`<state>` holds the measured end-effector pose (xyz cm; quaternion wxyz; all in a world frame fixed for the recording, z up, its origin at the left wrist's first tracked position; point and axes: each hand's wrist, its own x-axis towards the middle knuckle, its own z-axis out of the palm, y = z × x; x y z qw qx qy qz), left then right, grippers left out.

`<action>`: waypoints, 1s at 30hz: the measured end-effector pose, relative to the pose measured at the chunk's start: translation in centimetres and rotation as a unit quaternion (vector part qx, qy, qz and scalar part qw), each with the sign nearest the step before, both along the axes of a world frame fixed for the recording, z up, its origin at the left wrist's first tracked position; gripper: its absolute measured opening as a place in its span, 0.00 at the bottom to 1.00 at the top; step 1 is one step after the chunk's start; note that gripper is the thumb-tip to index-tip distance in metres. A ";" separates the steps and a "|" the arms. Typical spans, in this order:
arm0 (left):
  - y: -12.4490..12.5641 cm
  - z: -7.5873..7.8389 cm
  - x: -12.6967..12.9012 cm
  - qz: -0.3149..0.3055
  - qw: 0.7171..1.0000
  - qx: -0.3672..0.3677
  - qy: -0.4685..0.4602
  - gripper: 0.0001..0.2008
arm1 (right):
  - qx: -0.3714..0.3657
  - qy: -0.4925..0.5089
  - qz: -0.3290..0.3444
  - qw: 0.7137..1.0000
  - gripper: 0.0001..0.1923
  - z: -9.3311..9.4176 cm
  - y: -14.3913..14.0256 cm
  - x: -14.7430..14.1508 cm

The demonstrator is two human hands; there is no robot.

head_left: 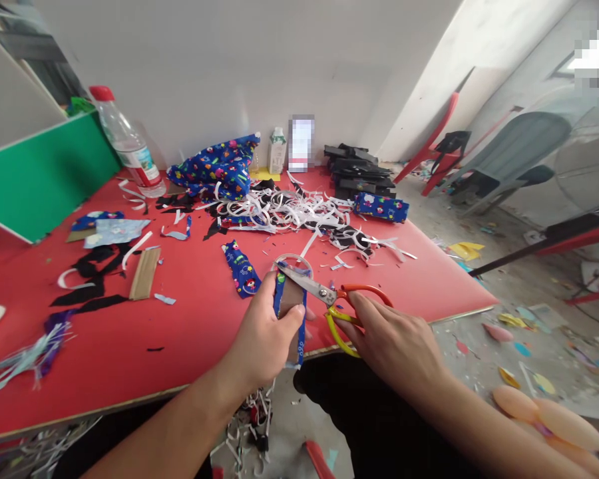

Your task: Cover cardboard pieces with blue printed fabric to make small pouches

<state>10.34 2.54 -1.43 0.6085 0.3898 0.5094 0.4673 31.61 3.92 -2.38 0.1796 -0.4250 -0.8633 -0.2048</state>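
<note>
left hand point(262, 336) is clenched around a small cardboard piece wrapped in blue patterned fabric point(289, 306), thumb pressed on its front, held upright just over the near edge of the red bench point(130, 346). right hand point(392, 342) grasps the orange-and-yellow scissors point(329, 296) by the handles, fingers through the loops; the blades are slightly parted and the tips touch the top of the wrapped piece. a clear round disc point(293, 263) shows just behind the blade tips; whether it lies on the bench or is part of the held piece cannot be told. a loose strip of blue patterned fabric point(241, 268) lies on the bench just beside the left hand, toward the middle. a heap of white and black paper offcuts point(299, 213) covers the far middle of the bench. a larger bundle of blue fabric point(214, 166) sits near the far edge, with a plastic bottle with red cap point(127, 143) toward the far left corner. a stack of black pieces point(359, 173) stands at the far right corner. a flat cardboard strip point(144, 273) lies left of centre, among black scraps.
</note>
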 end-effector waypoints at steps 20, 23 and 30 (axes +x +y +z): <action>1.4 -0.2 -1.1 0.119 0.984 0.032 -0.132 0.12 | -0.276 0.211 -0.240 0.907 0.25 1.6 3.6 2.7; 1.9 -0.4 -1.8 0.156 0.985 0.047 -0.058 0.13 | -0.365 0.313 -0.174 0.859 0.25 3.3 3.5 1.6; 2.9 0.7 -2.7 0.239 0.964 -0.009 -0.119 0.14 | -0.427 0.396 -0.073 0.810 0.24 4.0 2.6 -2.1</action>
